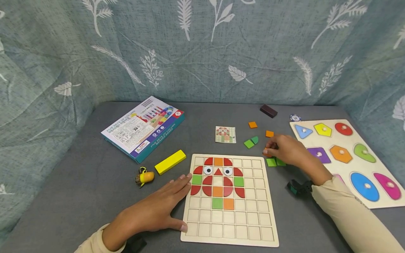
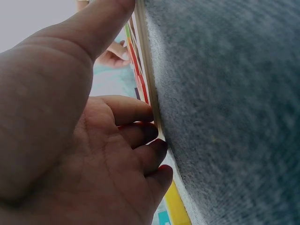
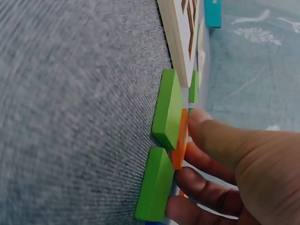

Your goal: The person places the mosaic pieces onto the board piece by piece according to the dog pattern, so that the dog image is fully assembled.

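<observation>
A wooden grid board (image 1: 227,230) lies in front of me, with red, green and orange tiles and two eye pieces set in its upper left cells. My left hand (image 1: 155,207) rests along the board's left edge, fingers straight and thumb spread; the left wrist view shows the fingertips against its side. Beyond the board's right edge, my right hand (image 1: 289,149) pinches an orange square tile (image 3: 180,138) between thumb and fingers, low over the table. Close by lie two green tiles (image 3: 166,110). Farther back are a green square (image 1: 249,143), a green curved piece (image 1: 255,140) and orange squares (image 1: 252,124).
A pattern card (image 1: 225,134) lies behind the board. At left are a boxed game (image 1: 142,126), a yellow block (image 1: 171,162) and a small orange toy (image 1: 145,176). To the right lies a shape puzzle board (image 1: 340,138), with a dark block (image 1: 268,111) and a chip (image 1: 295,117) farther back.
</observation>
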### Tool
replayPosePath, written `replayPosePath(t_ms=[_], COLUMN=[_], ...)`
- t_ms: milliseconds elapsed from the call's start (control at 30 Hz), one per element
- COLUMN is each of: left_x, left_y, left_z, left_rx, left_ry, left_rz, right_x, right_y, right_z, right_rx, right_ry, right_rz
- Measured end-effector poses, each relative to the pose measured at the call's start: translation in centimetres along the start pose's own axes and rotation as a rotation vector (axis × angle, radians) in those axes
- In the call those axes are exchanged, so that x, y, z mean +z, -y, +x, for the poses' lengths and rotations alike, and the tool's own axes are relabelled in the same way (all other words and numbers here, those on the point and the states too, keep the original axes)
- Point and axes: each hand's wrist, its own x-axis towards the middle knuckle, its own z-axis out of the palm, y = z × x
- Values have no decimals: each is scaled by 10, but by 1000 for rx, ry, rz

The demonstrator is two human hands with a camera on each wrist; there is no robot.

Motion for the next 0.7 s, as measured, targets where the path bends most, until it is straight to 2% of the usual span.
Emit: replayPosePath(t_ms=[233,533,700], left_x=[0,0,0], left_y=[0,-1,-1], left_z=[0,0,1], left_rx=[9,1,6], left_ry=[-5,0,-5], left_rz=[7,4,24], right_x=[-4,-5,-5], right_y=[-1,1,5], right_z=[-3,-5,-8], right_rx=[-65,-96,-148], right_ry=[-26,-64,-87], right_rz=[-15,62,114])
